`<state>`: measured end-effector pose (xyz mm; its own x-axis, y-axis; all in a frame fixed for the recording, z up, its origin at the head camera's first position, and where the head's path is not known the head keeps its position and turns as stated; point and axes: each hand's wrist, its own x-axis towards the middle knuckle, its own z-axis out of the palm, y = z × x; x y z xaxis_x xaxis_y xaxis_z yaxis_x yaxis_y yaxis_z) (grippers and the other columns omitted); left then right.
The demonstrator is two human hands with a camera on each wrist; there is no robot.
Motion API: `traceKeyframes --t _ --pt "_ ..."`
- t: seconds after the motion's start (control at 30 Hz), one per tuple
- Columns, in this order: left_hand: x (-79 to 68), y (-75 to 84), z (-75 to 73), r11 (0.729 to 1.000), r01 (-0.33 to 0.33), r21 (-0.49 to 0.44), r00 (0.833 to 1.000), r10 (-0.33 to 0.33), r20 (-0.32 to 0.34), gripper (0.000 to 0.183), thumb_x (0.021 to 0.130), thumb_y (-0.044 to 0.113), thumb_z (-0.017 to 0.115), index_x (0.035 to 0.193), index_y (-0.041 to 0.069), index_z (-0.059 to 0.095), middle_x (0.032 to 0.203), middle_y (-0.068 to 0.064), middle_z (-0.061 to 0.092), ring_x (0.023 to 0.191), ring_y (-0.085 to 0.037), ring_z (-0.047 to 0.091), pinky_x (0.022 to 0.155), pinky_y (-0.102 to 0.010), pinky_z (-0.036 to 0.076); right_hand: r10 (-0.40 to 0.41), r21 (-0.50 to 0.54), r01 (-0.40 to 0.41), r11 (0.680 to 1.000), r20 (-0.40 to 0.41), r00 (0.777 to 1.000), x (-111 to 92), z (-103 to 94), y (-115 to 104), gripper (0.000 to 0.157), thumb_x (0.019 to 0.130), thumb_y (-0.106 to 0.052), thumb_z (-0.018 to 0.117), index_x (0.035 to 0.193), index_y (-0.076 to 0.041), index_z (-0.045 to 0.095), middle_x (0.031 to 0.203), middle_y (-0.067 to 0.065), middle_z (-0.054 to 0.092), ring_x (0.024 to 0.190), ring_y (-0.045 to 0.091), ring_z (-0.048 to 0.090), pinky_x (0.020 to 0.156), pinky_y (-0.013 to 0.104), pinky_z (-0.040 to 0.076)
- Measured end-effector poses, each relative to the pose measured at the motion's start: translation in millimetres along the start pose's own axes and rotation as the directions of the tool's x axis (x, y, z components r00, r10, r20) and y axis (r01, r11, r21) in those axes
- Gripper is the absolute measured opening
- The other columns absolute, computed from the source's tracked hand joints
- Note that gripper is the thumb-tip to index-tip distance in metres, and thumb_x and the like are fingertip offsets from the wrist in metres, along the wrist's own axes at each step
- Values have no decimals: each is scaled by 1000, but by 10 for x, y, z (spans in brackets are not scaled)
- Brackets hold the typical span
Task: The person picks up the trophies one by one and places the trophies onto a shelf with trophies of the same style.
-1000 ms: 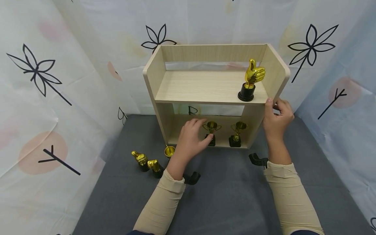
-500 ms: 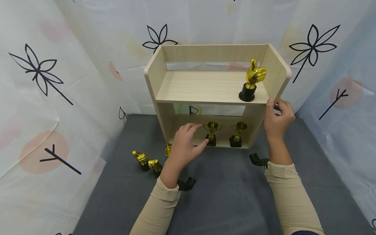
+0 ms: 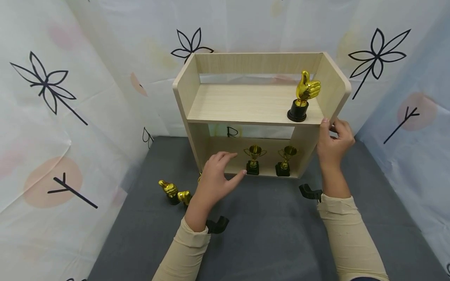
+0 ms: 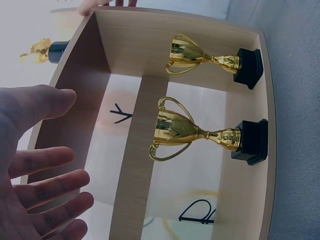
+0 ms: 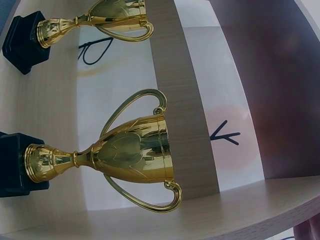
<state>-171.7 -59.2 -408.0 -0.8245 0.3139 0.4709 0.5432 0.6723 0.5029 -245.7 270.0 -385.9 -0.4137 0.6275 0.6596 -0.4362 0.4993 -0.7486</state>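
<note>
A pale wooden two-tier shelf (image 3: 242, 101) stands on the table. On its lower tier are two gold cup trophies with black bases, upright and apart: the left cup (image 3: 252, 168) and the right cup (image 3: 282, 170). A gold thumbs-up trophy (image 3: 301, 95) occupies the upper tier's right end. My left hand (image 3: 215, 179) hovers before the lower tier, left of the left cup, thumb and fingers spread, holding nothing; its spread fingers also show in the left wrist view. My right hand (image 3: 334, 145) grips the shelf's right side panel, thumb at the front edge. The right wrist view shows both cups.
Left of the shelf, on the grey table (image 3: 260, 238), are two gold hand-shaped trophies, the left one (image 3: 170, 190) and another (image 3: 184, 197) partly behind my left wrist. A third gold piece there is almost fully hidden by that hand. Patterned cloth (image 3: 102, 105) surrounds the table.
My left hand has drawn away from the left cup, moving left and toward me, and now covers nearly all of the cup trophy on the table. My right hand stays on the shelf.
</note>
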Motion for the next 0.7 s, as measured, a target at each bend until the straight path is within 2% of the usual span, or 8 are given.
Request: traceKeyframes --t 0.2,0.53,0.7 --pt "-50 -16 -2 1000 -1 1 1000 1 0 50 95 41 80 135 12 71 132 -9 69 124 -32 64 106 -55 51 -23 0 23 1000 -5 1000 -10 -11 -14 30 95 -22 66 104 0 84 88 -33 58 81 -14 59 64 2 42" --pt "-108 -11 -88 1000 14 6 1000 -14 0 48 95 40 81 134 13 72 131 -8 69 123 -31 64 105 -53 53 -30 30 30 999 -6 1000 -40 -11 -259 31 94 -19 65 100 7 81 87 -31 57 80 -15 57 63 2 42" --pt "-131 -36 -103 1000 15 3 1000 -15 -9 47 95 38 81 134 12 72 131 -9 69 123 -31 64 105 -54 53 -31 29 32 999 -11 999 -31 -5 -211 31 94 -18 66 97 8 81 87 -31 58 80 -14 57 63 2 42"
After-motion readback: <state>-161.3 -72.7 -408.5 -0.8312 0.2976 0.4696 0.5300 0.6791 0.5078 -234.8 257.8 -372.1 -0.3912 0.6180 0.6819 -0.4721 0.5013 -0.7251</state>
